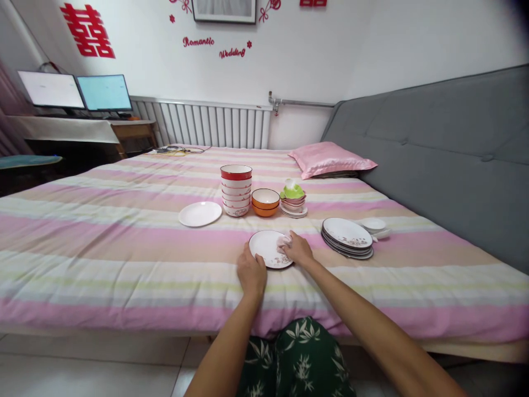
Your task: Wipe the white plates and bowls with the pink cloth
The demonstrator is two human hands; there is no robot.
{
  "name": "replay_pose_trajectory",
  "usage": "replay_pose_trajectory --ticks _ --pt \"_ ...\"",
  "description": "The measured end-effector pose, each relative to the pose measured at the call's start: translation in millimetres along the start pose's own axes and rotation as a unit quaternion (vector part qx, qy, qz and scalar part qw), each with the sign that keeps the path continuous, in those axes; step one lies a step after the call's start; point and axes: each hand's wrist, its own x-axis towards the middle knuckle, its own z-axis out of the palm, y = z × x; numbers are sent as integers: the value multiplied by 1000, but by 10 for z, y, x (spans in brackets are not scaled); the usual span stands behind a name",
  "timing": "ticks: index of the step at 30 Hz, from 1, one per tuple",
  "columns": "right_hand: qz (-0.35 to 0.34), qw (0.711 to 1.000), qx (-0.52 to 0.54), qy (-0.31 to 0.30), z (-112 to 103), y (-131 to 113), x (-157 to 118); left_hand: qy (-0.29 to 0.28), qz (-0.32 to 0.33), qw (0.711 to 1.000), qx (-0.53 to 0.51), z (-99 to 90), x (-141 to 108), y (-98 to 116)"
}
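Note:
A white plate with a dark rim and a floral print lies in front of me on the striped bedspread. My left hand grips its left edge, thumb on top. A crumpled pale cloth is pinched in my right hand and pressed against the plate's right side. To the right sits a stack of similar plates. A plain white plate lies to the left. Behind my hands stand a tall stack of white bowls with a red-banded one on top, and orange bowls.
Small dishes with a green one on top stand right of the orange bowls. More small white dishes lie behind the plate stack. Farther back are a pink pillow, cables and a grey headboard. Two monitors stand at left.

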Motion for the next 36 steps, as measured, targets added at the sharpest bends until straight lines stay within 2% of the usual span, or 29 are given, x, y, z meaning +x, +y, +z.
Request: replay_pose_trajectory --ticks 3,6,9,12,14,16,19,22,25,30,33,36 --pt "36 996 79 10 -26 31 62 -2 -2 1000 -9 -4 13 0" --pt "72 979 188 4 -41 77 88 -1 -11 999 -33 -5 27 -7" --pt "82 943 322 -23 -46 102 77 12 -30 996 -87 -7 33 -20" --pt "65 891 445 -63 -61 80 85 33 -72 981 -180 -4 63 -27" --pt "54 859 503 -81 -80 40 140 42 -96 956 -274 8 128 -23" --pt "43 836 541 -81 -103 -18 248 43 -118 915 -385 23 243 -15" --pt "16 817 572 -63 -148 -141 486 27 -164 847 -504 21 488 -18" --pt "-49 812 581 -38 -204 -299 737 -14 -172 809 -562 -34 737 -66" --pt "-131 817 559 -42 -249 -457 914 -52 -161 814 -555 -109 899 -164" --pt "-282 852 432 -84 -250 -593 996 -88 -233 834 -492 -167 938 -292" --pt "-311 851 414 -88 -237 -567 958 -80 -240 836 -488 -149 901 -247" --pt "-294 835 450 -115 -224 -500 903 -24 -250 852 -459 -87 881 -164"
